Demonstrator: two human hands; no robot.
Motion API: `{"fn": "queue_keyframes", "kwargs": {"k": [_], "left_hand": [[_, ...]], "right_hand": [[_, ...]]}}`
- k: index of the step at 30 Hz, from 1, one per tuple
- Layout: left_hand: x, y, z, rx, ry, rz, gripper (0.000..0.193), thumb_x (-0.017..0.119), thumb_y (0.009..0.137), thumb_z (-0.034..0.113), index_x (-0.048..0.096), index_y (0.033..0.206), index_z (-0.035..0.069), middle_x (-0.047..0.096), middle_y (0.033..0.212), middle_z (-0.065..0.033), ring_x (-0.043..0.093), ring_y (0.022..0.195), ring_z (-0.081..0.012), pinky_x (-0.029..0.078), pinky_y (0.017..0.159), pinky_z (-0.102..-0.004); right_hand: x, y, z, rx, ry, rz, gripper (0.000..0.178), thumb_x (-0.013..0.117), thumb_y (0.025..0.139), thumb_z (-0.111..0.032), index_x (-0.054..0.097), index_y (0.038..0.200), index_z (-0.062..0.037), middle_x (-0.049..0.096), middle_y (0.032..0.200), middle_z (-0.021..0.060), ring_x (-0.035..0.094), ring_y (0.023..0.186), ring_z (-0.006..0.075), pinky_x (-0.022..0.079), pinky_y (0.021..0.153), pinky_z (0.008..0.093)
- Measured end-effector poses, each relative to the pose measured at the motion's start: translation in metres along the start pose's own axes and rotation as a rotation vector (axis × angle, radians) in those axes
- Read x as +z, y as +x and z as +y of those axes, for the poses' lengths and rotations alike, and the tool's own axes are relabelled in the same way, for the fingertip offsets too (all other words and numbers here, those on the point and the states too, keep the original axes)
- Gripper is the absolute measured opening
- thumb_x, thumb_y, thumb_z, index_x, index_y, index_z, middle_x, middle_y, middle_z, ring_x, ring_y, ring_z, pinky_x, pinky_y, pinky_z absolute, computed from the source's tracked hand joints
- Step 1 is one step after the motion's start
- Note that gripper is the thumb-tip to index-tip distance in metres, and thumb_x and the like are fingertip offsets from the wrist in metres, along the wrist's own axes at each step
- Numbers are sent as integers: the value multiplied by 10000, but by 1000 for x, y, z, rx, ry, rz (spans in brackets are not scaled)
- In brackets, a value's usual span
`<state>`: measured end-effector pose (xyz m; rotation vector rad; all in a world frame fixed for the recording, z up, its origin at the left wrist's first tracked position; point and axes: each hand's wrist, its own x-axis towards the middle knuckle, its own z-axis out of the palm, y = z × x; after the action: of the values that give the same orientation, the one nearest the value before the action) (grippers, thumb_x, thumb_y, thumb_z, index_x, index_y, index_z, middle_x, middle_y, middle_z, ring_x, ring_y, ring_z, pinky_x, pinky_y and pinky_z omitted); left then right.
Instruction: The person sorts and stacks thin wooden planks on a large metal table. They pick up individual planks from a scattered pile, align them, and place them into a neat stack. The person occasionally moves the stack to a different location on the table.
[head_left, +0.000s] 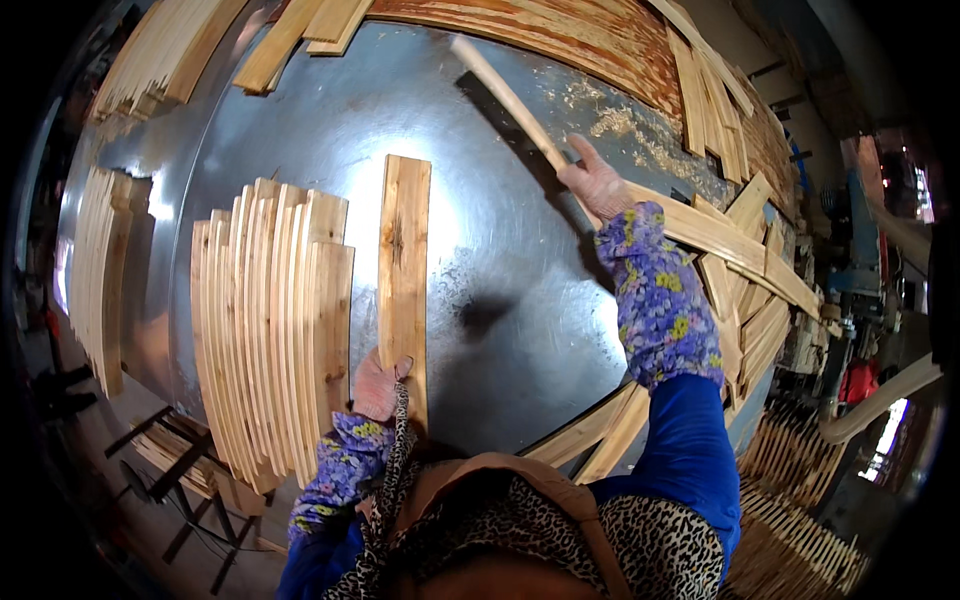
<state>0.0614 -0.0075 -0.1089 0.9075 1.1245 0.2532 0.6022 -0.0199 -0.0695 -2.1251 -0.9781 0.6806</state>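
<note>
My left hand [376, 388] is closed round the lower part of a flat wooden board [405, 240], its thumb resting on the board's face. That board points away from me and has a dark knot mark near its middle. Stretched out to the far right, my right hand [597, 185] grips a second wooden board [508, 103], seen nearly edge-on. This one slants to the upper left and casts a dark shadow on the metal tabletop [480, 240]. Just left of my left hand stands a row of boards on edge [270, 320].
Loose boards [740, 260] lie crossed in a heap at the right. More boards stand at the far left [100, 270] and upper left [165, 50]. Wood shavings [615, 125] are scattered near a stained wooden panel [560, 40]. Two boards [600, 430] lie near my right elbow.
</note>
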Motion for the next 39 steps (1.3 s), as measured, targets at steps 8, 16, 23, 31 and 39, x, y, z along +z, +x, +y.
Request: {"fn": "queue_keyframes", "kwargs": {"k": [8, 16, 23, 31, 39], "left_hand": [[-27, -36, 35, 265, 737, 264, 496, 728, 982, 322, 675, 1382, 35, 556, 1597, -238, 610, 1365, -445, 502, 1131, -512], [-30, -69, 43, 357, 864, 251, 553, 660, 1017, 378, 644, 1437, 19, 422, 1711, -235, 505, 1477, -455, 431, 1230, -489], [-71, -20, 3, 193, 612, 57, 628, 677, 1005, 331, 596, 1475, -77, 641, 1484, -263, 653, 1315, -412, 502, 1139, -466], [-70, -61, 28, -29, -226, -151, 543, 722, 981, 199, 640, 1466, -29, 756, 1275, -169, 748, 1117, -301, 604, 1009, -429], [13, -117, 40, 51, -332, -286, 604, 682, 1046, 246, 529, 1577, 1, 695, 1409, -162, 678, 1269, -299, 558, 1117, -452]], "right_hand": [[87, -154, -103, 376, 1867, -525, 911, 602, 975, -766, 594, 1493, -17, 708, 1213, 258, 724, 1003, 395, 583, 902, 598], [157, -416, -90, 735, 1636, -515, 823, 537, 1087, -602, 433, 1639, 1, 639, 1479, 247, 675, 1239, 441, 560, 1049, 618], [148, -408, -142, 482, 94, -392, 868, 726, 963, -273, 331, 1717, -101, 634, 1512, 207, 613, 1381, 405, 495, 1172, 453], [208, -389, -116, 192, -495, -152, 1018, 786, 907, -382, 258, 1757, -195, 363, 1720, 226, 396, 1554, 449, 396, 1260, 541], [210, -452, -162, 424, 580, -183, 783, 783, 1019, -412, 499, 1587, 45, 674, 1455, 214, 690, 1267, 271, 565, 1094, 419]]}}
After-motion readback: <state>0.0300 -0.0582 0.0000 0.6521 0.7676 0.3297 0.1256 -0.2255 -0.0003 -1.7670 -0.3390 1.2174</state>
